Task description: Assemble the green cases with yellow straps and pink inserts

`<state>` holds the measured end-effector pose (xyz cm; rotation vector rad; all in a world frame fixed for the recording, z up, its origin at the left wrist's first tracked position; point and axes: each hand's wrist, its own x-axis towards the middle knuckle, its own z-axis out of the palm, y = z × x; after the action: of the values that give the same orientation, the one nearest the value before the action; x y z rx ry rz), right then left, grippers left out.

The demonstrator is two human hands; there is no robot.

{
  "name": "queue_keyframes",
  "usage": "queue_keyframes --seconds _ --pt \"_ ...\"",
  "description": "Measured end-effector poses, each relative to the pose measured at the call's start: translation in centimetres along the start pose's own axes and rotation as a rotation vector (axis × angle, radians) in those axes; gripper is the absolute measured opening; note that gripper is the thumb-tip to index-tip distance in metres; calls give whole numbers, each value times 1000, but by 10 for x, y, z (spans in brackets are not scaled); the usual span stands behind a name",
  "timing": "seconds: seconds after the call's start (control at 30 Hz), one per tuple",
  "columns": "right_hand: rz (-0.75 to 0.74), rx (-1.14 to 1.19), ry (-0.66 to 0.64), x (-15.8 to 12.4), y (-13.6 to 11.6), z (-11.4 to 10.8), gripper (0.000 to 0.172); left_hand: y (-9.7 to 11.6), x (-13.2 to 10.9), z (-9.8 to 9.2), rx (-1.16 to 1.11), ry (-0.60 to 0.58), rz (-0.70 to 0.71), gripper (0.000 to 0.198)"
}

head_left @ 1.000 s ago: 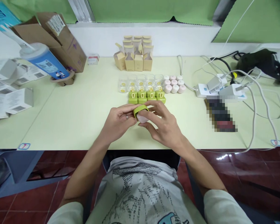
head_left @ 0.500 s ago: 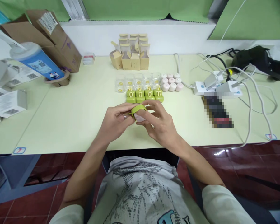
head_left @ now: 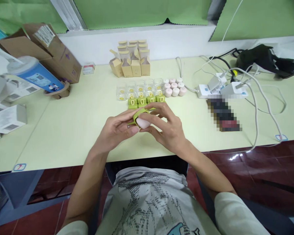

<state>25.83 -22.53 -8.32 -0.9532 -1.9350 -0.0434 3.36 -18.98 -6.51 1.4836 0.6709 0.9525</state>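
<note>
Both my hands meet over the near middle of the pale green table (head_left: 71, 130). My left hand (head_left: 115, 130) and my right hand (head_left: 166, 129) together pinch a small pink rounded piece (head_left: 143, 123) that sits in a green ring-shaped cover (head_left: 138, 114). Fingers of both hands are closed round it. Just beyond the hands lie several green covers (head_left: 144, 100) in rows, then several clear plastic cases (head_left: 137, 88), with several pink pieces (head_left: 173, 87) to their right. Small tan cartons (head_left: 131, 62) stand open at the back.
A brown cardboard box (head_left: 46, 49) and a blue cylinder (head_left: 35, 75) stand at the left, with white leaflets (head_left: 7, 111) beyond. At the right are a white power strip (head_left: 220, 89) with chargers and cables, a blurred dark object (head_left: 222, 112) and a black bag (head_left: 267, 58).
The pink piece has turned up toward me inside the green cover as my fingers shifted round it. The view has tilted slightly; nothing else on the table moved.
</note>
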Motion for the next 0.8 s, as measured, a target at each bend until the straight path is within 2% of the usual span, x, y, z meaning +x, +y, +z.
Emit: queue_keyframes --seconds 0.13,0.27,0.37,0.47,0.53,0.63,0.67,0.73,0.8 --pt "-55 16 -12 -1 4 1 39 -8 3 7 -80 128 -57 36" --pt "-104 174 42 0 7 0 33 -19 10 7 -211 238 -104 42" --pt "-52 177 4 1 8 1 45 -19 12 5 -274 239 -131 45" --pt "-45 126 -90 1 12 5 60 -17 10 7 -382 167 -171 45" --pt "-80 132 -93 2 16 7 54 -16 10 9 -452 111 -213 50" --pt "-151 175 -54 7 14 1 21 -19 13 9 -477 81 -229 53" --pt "-166 195 -53 9 9 -5 17 -20 14 7 -459 95 -218 51" --pt "-162 251 -76 9 -10 -23 25 -22 16 -2 -374 157 -176 51" --pt "-97 325 -134 3 -39 -46 12 -22 16 -16 -212 243 -112 54"
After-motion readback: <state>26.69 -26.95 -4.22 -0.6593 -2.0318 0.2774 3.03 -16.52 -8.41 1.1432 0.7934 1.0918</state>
